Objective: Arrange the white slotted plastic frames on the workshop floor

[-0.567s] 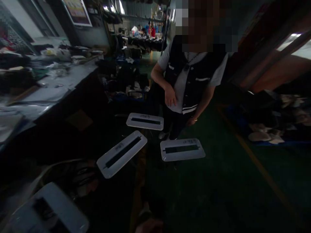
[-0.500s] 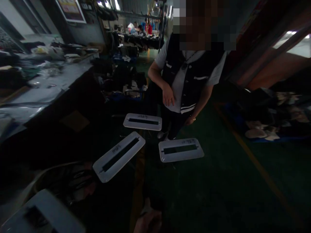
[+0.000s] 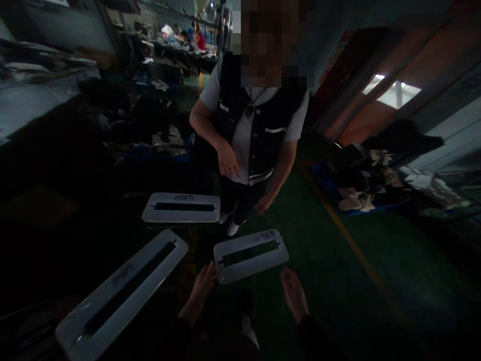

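Note:
Ahead of me is a white oblong plate (image 3: 255, 269) with rounded corners, a long dark slot and handwriting along its far edge. My left hand (image 3: 203, 283) is at its left edge, fingers extended and seeming to touch it; the contact is dim. Off the plate's near right corner, my right hand (image 3: 294, 293) is held with fingers stretched out and nothing in it. Two similar slotted plates are to the left: a far plate (image 3: 180, 217) lying crosswise and a nearer, larger-looking plate (image 3: 137, 296) set slantwise. What supports the plates is lost in darkness.
A person (image 3: 259, 130) in a dark vest stands facing me beyond the plates. Piles of fabric pieces (image 3: 356, 193) lie at the right on a blue base. A long table (image 3: 33, 105) runs along the left. A yellow line (image 3: 353, 240) crosses the green floor.
My view has turned right and come closer to the plates. Both my hands have risen to either side of the right-hand plate; before, only one hand showed at the bottom edge.

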`<state>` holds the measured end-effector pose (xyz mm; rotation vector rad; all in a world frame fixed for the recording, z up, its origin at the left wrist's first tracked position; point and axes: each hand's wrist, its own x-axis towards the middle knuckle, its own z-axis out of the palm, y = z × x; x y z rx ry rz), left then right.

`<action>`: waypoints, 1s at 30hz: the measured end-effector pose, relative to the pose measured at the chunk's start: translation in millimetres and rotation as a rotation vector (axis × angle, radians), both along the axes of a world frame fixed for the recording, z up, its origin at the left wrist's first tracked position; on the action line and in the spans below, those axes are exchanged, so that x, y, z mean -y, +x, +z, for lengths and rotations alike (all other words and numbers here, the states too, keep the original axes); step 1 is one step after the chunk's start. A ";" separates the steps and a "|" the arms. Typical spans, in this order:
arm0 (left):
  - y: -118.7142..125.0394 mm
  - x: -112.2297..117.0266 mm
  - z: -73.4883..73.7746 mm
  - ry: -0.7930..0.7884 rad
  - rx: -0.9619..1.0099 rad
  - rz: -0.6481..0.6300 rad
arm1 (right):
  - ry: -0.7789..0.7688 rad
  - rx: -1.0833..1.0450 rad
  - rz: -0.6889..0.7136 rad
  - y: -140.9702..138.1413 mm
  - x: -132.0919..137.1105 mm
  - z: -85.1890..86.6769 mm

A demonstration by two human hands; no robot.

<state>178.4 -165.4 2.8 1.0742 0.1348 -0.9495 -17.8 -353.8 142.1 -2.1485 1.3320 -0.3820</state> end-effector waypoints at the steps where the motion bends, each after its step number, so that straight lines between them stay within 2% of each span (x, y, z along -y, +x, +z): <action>1: 3.2 8.1 2.6 -0.003 -0.010 0.000 | -0.025 0.005 -0.019 13.1 27.6 5.8; 3: 5.8 23.6 6.5 0.002 -0.026 0.000 | -0.037 0.009 -0.029 39.5 75.5 14.5; 5: 5.6 38.0 9.2 0.024 -0.031 0.014 | 0.013 0.004 -0.004 62.1 109.8 16.9; 8: 4.2 53.8 11.0 0.115 -0.034 0.045 | 0.136 -0.012 0.034 78.6 134.0 10.1; 12: -2.8 51.9 8.1 0.260 -0.046 0.069 | 0.222 0.016 0.000 64.1 124.9 -4.9; 17: -30.0 20.5 1.3 0.368 -0.068 0.065 | 0.279 0.048 -0.078 22.3 85.0 -16.4; 21: -48.1 1.4 -0.1 0.394 -0.039 0.025 | 0.320 0.045 -0.098 4.0 69.7 -16.0; 24: -44.2 -5.1 0.4 0.349 0.055 0.045 | 0.330 0.089 -0.072 5.9 70.2 -11.9; 27: -28.1 -4.9 3.2 0.250 0.190 0.099 | 0.362 0.157 -0.032 15.9 73.7 -7.9; 30: -14.2 0.4 7.2 0.153 0.269 0.059 | 0.413 0.191 -0.034 26.5 78.6 -8.6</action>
